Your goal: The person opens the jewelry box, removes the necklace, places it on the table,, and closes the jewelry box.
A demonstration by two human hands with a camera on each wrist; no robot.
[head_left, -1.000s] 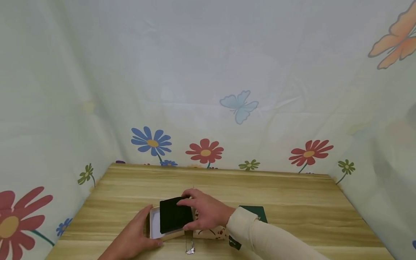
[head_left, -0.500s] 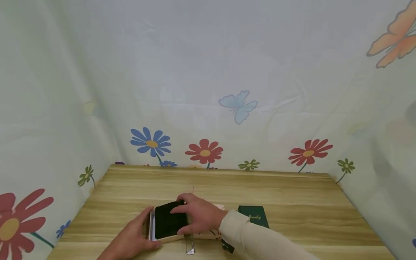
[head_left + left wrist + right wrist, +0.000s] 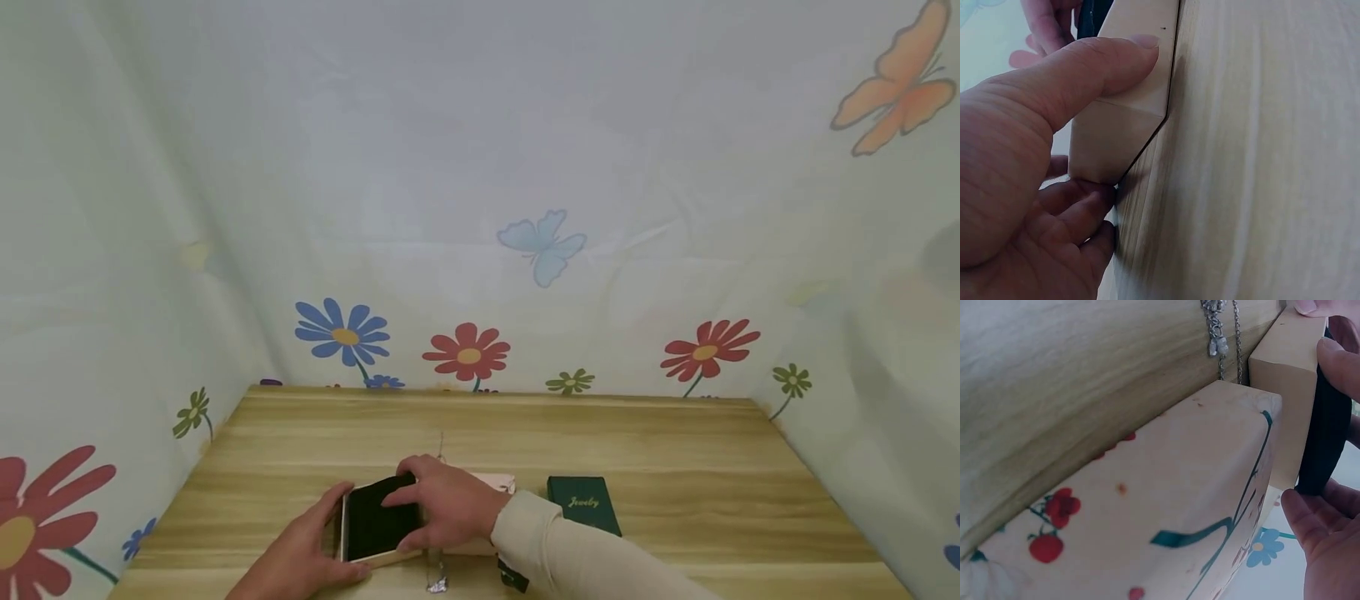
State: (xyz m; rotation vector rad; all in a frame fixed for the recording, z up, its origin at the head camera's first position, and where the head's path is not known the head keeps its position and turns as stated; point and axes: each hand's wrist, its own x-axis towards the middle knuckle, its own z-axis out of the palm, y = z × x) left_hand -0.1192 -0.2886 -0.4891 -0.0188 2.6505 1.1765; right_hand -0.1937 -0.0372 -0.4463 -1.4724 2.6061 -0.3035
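Note:
My left hand grips the near-left corner of a shallow cream box, its thumb along the front wall and its fingers at the left end. With thumb and fingers, my right hand pinches the right side of a square black pad. The pad lies over the box opening and covers nearly all of it. In the right wrist view, the pad's edge on that side stands out of the box. Just beside this box is a cream box piece printed with red flowers, partly hidden by my right hand in the head view.
A silver chain with a pendant lies between the two box pieces. To the right is a dark green booklet or card marked "Jewelry". A small dark item shows under the right sleeve. A flower-print curtain surrounds the wooden table.
My right hand has moved left and slightly down with the black pad, covering the white box interior seen before. More of the green booklet or card shows. My left hand stays on the box.

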